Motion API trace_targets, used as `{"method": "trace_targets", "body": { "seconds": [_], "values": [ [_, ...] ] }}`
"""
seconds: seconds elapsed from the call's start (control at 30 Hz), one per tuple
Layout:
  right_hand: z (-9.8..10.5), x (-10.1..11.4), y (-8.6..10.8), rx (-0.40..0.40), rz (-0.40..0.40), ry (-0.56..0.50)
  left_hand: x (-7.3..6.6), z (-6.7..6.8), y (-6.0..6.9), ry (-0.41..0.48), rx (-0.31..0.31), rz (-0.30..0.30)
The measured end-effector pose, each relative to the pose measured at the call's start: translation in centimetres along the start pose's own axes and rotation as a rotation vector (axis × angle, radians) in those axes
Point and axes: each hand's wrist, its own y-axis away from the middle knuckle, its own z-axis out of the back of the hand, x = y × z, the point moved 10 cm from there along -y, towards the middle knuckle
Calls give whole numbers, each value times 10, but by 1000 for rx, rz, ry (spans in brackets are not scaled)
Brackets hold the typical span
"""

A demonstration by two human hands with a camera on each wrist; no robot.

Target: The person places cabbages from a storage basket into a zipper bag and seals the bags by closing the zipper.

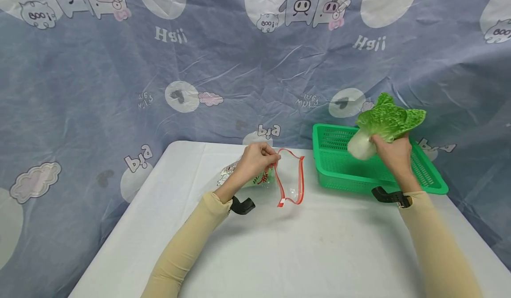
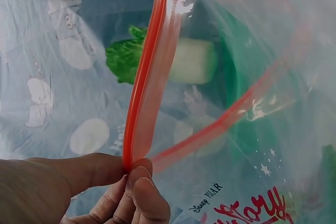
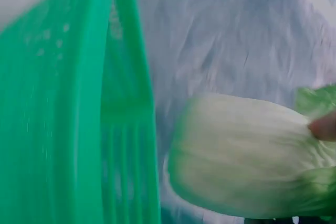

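Observation:
My left hand [image 1: 257, 161] pinches the red zip edge of a clear resealable bag [image 2: 144, 87] between thumb and fingers. The bag's mouth gapes toward the right, and red lettering shows on its side. Green patches show lower on the bag; whether they are print or contents I cannot tell. Over the green basket [image 1: 351, 182], my right hand [image 1: 396, 156] grips a Chinese cabbage [image 1: 382, 123] near where its white base meets the leaves. The cabbage is tilted, white base down to the left and leaves up. In the right wrist view its base [image 3: 236, 156] is beside the basket wall.
A white cloth covers the table [image 1: 319, 245]. Behind it hangs a blue-grey printed curtain [image 1: 223, 58]. The basket stands at the table's back right, and the bag is to its left.

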Motion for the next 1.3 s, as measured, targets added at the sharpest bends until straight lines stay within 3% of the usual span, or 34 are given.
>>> {"method": "trace_targets", "body": {
  "seconds": [0.2,0.47,0.7,0.9,1.17,1.3],
  "values": [
    [-24,40,43,-30,28,-190,0,0,0,-10,-7,-1],
    [-65,71,101,41,90,-317,0,-3,0,26,-2,-5],
    [-110,72,141,198,107,-235,-1,-6,1,72,20,-16],
    [-144,62,159,378,78,-203,-2,-7,2,107,32,-8],
    [-172,63,170,537,215,-140,-1,-11,1,138,53,7],
    [-177,66,174,570,278,-144,-2,-11,1,120,61,12]
  ]
}}
